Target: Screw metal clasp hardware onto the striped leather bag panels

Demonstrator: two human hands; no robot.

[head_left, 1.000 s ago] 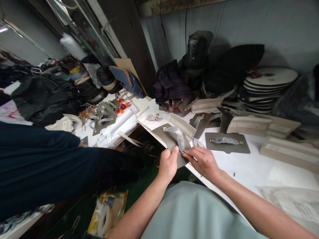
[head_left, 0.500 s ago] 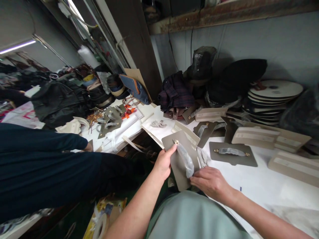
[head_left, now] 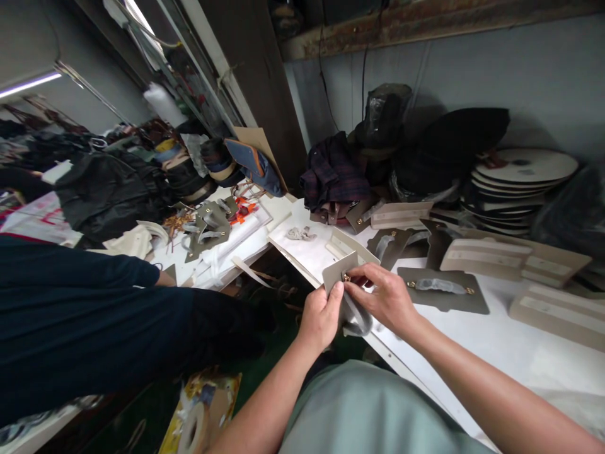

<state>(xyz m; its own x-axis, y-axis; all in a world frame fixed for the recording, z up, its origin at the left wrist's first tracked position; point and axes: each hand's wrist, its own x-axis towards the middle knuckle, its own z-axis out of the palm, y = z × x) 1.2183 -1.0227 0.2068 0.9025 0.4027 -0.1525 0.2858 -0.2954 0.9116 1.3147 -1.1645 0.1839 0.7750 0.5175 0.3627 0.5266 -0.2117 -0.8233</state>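
My left hand [head_left: 322, 318] is closed on a grey-brown flat panel [head_left: 336, 270], thumb on its face, and holds it tilted above the table's front edge. A curved handle [head_left: 360, 321] wrapped in clear plastic is fixed to this panel, partly hidden by my hands. The fingertips of my right hand [head_left: 390, 299] pinch at the small gold handle fitting [head_left: 346, 277] near the panel's upper end. Just right of my hands, a similar panel [head_left: 475, 304] lies on the white table [head_left: 439, 334] with its wrapped handle [head_left: 437, 286] facing up.
Beige panels [head_left: 558, 315] with pale strips lie to the right. Behind are stacked white reels [head_left: 524, 165], dark plaid cloth [head_left: 335, 170] and a crumpled rag [head_left: 300, 233]. A person in dark clothes [head_left: 94, 328] stands left, near more handled panels [head_left: 208, 221]. A yellow box [head_left: 203, 410] stands below.
My right hand has moved from the panel's lower end up to the gold fitting at its upper end. The panel has been turned and tilted so less of its face shows.
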